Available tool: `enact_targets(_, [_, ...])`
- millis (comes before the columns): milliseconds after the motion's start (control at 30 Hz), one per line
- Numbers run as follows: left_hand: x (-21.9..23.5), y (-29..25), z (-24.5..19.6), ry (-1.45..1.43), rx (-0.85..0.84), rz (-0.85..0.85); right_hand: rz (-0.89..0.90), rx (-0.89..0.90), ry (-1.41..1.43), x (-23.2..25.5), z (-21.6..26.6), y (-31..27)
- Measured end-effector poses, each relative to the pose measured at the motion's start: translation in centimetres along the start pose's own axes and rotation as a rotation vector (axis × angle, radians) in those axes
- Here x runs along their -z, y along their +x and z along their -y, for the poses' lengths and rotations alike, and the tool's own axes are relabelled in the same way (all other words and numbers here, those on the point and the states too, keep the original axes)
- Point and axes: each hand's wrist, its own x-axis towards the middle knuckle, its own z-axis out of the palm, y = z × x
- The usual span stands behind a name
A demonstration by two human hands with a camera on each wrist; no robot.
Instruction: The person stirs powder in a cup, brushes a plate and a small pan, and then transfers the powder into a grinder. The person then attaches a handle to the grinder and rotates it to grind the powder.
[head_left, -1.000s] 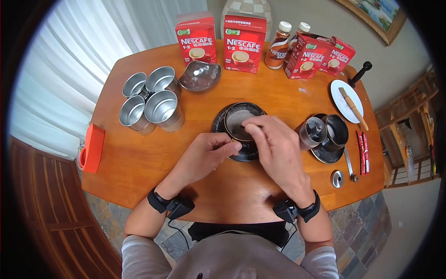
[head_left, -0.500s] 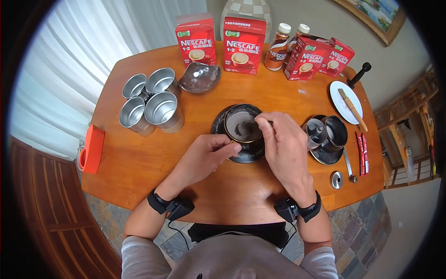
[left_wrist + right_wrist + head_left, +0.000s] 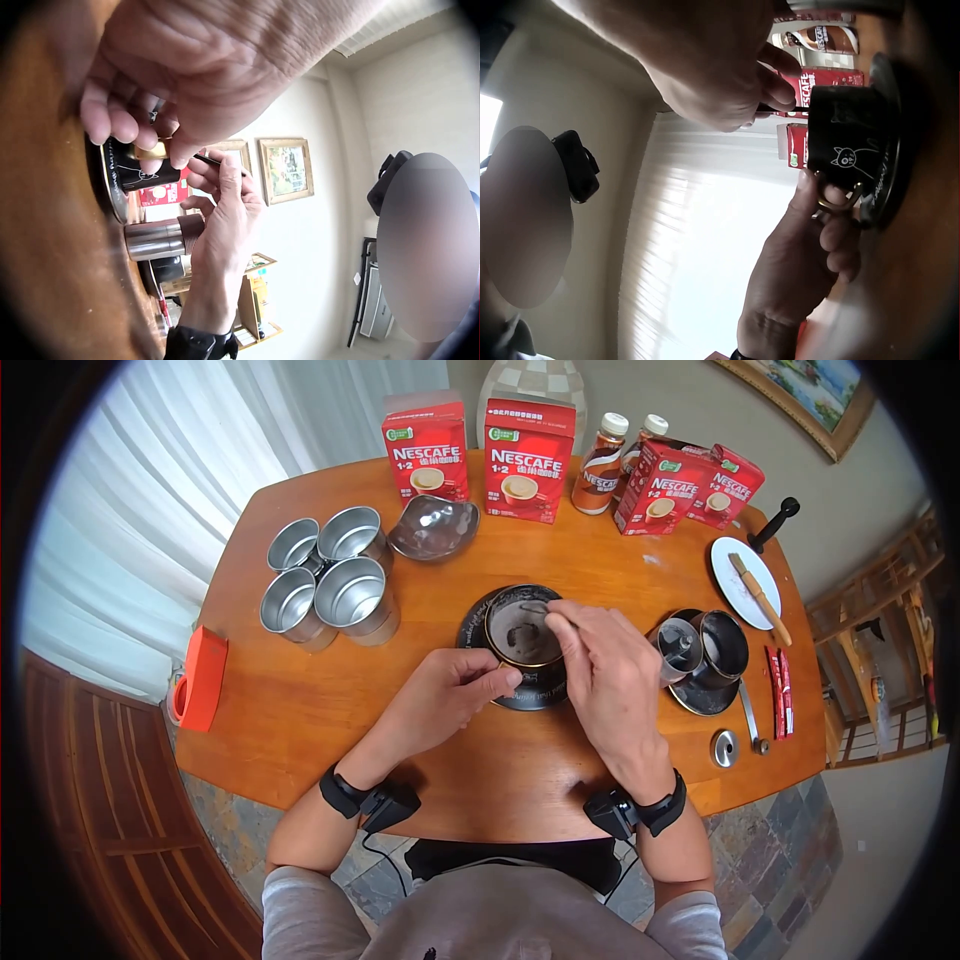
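Note:
A black cup (image 3: 840, 135) with a white cat drawing stands upright on its black saucer (image 3: 470, 625). Its gold handle (image 3: 152, 148) is pinched between the thumb and fingers of my left hand (image 3: 440, 695). Over the cup's right rim, my right hand (image 3: 615, 670) grips a thin spoon (image 3: 537, 609) by its dark shaft. The spoon's lower end is down inside the cup, hidden in the side views. Greyish, frothy-looking contents with a dark patch show within the cup in the head view.
To the right sit a metal canister (image 3: 678, 648), a second black cup (image 3: 735, 638), red sachets (image 3: 780, 690) and a white plate (image 3: 728, 575) with a brush. Several steel cups (image 3: 352, 595) stand left. Nescafe boxes (image 3: 527, 465) and bottles (image 3: 598, 470) line the back.
My right hand has shifted right from over the cup's middle to its right rim, moving the spoon. The dark patch in the contents has changed shape. My left hand stays at the handle.

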Motion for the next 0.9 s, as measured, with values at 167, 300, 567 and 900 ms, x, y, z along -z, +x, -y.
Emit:
enact_targets(167, [-0.1,0.0,0.2,0.014,-0.036,-0.013,0.161,-0.055,0.217,0.0,-0.4,-0.2])
enact_targets(300, [0.1,0.1,0.4,0.012,-0.028,0.002,0.215,-0.096,0.208,0.9,0.3,0.3])
enact_targets(567, [0.0,0.2,0.6,0.043,-0.056,-0.009,0.128,-0.029,0.089,0.5,0.1,0.2])
enact_targets(900, [0.1,0.1,0.4,0.044,-0.046,0.008,0.145,-0.009,0.174,0.1,0.2,0.0])
